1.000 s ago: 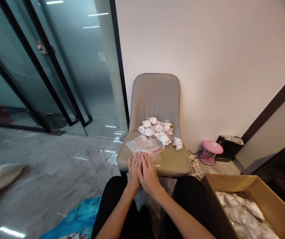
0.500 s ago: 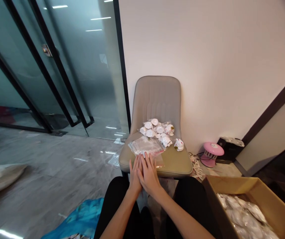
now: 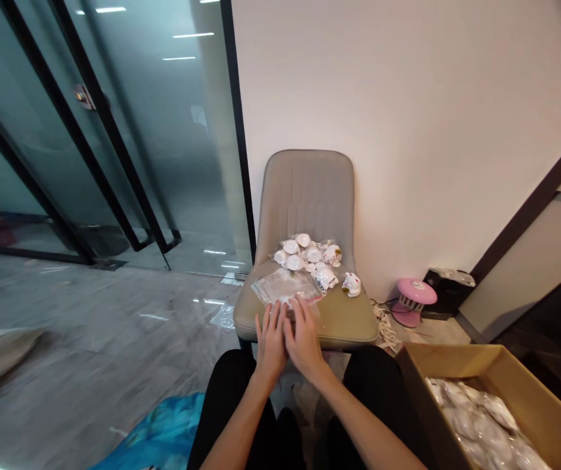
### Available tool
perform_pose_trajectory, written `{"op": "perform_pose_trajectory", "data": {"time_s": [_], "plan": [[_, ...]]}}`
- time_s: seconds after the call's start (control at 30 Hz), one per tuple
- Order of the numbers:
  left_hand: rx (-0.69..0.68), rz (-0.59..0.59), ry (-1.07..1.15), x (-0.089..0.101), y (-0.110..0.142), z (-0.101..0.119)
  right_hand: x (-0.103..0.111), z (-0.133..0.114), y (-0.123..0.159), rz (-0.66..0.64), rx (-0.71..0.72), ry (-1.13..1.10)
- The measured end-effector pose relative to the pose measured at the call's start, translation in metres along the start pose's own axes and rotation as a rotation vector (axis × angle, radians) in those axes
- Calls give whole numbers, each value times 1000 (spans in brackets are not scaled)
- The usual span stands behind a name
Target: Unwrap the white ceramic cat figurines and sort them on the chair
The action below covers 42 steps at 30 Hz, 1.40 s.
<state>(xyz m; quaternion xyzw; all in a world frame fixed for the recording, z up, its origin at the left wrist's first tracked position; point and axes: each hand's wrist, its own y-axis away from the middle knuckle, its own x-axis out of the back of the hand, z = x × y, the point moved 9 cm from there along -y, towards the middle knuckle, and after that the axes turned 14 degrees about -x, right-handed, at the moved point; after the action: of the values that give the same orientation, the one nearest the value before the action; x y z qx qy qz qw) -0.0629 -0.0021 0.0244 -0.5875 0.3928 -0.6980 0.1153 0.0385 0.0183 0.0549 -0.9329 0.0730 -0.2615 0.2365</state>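
Left hand (image 3: 271,343) and right hand (image 3: 304,339), fingertips over clear bags (image 3: 283,286) (grip indeterminable), at the chair's (image 3: 346,321) near edge.

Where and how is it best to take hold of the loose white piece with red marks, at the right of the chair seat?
I would pinch the white piece across its rounded body, right hand coming from above and front: it is compact, and the bagged pieces lie close on its left.

A beige padded chair seat (image 3: 339,320) under clear plastic bags (image 3: 278,285) and small white figurines (image 3: 351,284).
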Motion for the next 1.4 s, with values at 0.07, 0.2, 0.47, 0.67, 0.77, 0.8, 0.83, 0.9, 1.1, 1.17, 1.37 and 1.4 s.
{"op": "perform_pose_trajectory", "data": {"time_s": [0.07,0.2,0.47,0.67,0.77,0.8,0.83,0.9,1.1,1.17,1.37,1.4], "plan": [[31,24,26,2,-3,-2,19,32,-17,108,-146,-99],[67,60,66,5,-6,-4,30,96,-42,47,-371,-227],[80,18,47,2,-15,-3,17,88,-43,-238,-198,-258],[96,16,45,-2,-16,-4,16,85,-47,-342,-233,-378],[99,1,34,-3,-16,-3,15,83,-47,-396,-246,-362],[101,-8,29,-3,-17,-3,15,81,-47,-412,-244,-350],[103,-18,22,-4,-17,-3,14,79,-47,-430,-242,-343],[109,-31,7,-4,-17,-2,14,75,-46,-460,-237,-340],[103,-33,-14,-3,-18,-1,11,67,-44,-513,-208,-333],[104,-34,-16,-3,-18,-1,10,68,-44,-518,-216,-344],[109,-39,-12,-4,-17,-1,8,74,-45,-510,-255,-362],[110,-39,-13,-5,-17,-1,8,74,-45,-514,-251,-365]]}}
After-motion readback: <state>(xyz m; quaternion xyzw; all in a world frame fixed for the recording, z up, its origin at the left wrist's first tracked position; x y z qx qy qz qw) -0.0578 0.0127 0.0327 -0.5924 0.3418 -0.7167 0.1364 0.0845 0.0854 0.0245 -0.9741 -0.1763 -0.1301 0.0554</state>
